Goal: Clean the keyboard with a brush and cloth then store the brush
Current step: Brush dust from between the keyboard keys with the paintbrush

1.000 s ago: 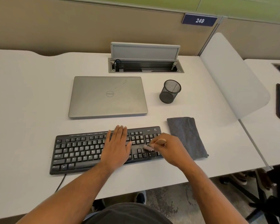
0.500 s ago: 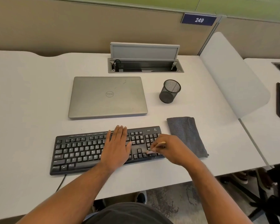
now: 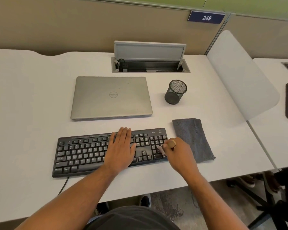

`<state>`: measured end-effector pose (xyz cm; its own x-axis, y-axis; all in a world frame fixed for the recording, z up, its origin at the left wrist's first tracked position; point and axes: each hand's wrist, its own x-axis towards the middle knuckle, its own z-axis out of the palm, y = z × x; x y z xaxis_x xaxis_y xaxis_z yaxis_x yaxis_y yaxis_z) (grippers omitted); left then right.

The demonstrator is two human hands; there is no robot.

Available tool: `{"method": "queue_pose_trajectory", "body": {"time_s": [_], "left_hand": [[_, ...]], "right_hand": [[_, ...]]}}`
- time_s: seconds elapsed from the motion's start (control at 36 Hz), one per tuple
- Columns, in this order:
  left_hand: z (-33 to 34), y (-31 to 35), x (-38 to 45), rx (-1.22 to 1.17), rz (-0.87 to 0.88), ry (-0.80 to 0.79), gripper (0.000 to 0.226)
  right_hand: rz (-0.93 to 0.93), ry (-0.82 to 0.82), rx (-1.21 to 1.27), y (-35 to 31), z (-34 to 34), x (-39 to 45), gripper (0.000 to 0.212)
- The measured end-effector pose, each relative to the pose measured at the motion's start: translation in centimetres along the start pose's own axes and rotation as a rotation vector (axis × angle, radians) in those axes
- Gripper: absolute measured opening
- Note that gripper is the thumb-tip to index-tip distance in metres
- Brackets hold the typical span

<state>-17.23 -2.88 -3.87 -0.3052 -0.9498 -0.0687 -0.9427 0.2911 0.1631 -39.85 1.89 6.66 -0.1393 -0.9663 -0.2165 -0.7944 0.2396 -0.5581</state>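
- The right hand (image 3: 179, 154) has its fingers curled round the brush (image 3: 166, 146), pinching the wooden handle low down, with the handle's rounded end showing above the knuckles and the pale bristles angled down and leftward onto the number pad at the right end of the keyboard (image 3: 93, 151).
- The left hand (image 3: 121, 149) lies flat, fingers straight and close together, pressing on the keyboard's middle-right keys, its fingertips reaching the top row; it appears to be steadying the board.
- Judged from this, the brushing step is in hand and the right end is being worked; the wipe and the storing are not yet done.
- To do it well: keep the bristles tilted so they reach into the gaps between keys, use short strokes towards one edge of the keyboard, and keep pressure light so keys are not pushed down hard.
- The flat hand should keep pressing, or the keyboard may slide on the smooth desk (image 3: 23, 113).
- The grey cloth (image 3: 192, 138) lies folded just right of the keyboard, nearly touching its end, within easy reach for the wipe.
- The mesh cup (image 3: 175, 92), behind and right of the keyboard, looks the likely place for the brush.
- The closed laptop (image 3: 111, 97) sits behind the keyboard, apart from it; dust is best swept away from it.
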Motion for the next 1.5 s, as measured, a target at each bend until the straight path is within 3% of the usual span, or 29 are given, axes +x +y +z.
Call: {"method": "queue_pose_trajectory", "body": {"time_s": [0.11, 0.19, 0.33, 0.5, 0.69, 0.94, 1.08, 1.36, 1.44, 1.5], "left_hand": [[0.0, 0.0, 0.0, 0.001, 0.006, 0.001, 0.073], [-0.1, 0.0, 0.0, -0.010, 0.006, 0.008, 0.073], [0.1, -0.1, 0.1, -0.009, 0.006, 0.004, 0.072], [0.1, -0.1, 0.0, -0.016, 0.003, 0.008, 0.072], [0.1, 0.0, 0.0, -0.023, 0.002, 0.000, 0.074], [0.1, 0.0, 0.0, -0.028, 0.000, 0.019, 0.071], [0.1, 0.0, 0.0, -0.017, 0.003, 0.014, 0.072], [0.2, -0.1, 0.0, -0.006, 0.007, 0.023, 0.072], [0.3, 0.0, 0.0, -0.005, 0.007, 0.027, 0.072], [0.3, 0.0, 0.0, -0.008, 0.009, 0.027, 0.072]], "right_hand": [[0.072, 0.027, 0.001, 0.5, 0.8, -1.0, 0.046], [0.138, -0.012, 0.014, 0.7, 0.5, -0.9, 0.038], [0.128, 0.074, 0.092, 0.8, 0.3, -1.1, 0.036], [0.180, -0.030, 0.006, 0.6, 0.4, -1.8, 0.029], [-0.011, 0.003, 0.131, -1.6, 0.6, -2.9, 0.014], [-0.011, -0.011, -0.002, -0.8, 2.2, -3.6, 0.027], [-0.122, 0.002, 0.042, -0.1, 2.8, -4.3, 0.017], [-0.129, 0.324, 0.109, 3.1, 4.1, -6.1, 0.011], [-0.228, 0.283, 0.110, 2.9, 4.7, -6.6, 0.008], [-0.262, 0.208, 0.074, 2.9, 5.3, -6.7, 0.016]]}}
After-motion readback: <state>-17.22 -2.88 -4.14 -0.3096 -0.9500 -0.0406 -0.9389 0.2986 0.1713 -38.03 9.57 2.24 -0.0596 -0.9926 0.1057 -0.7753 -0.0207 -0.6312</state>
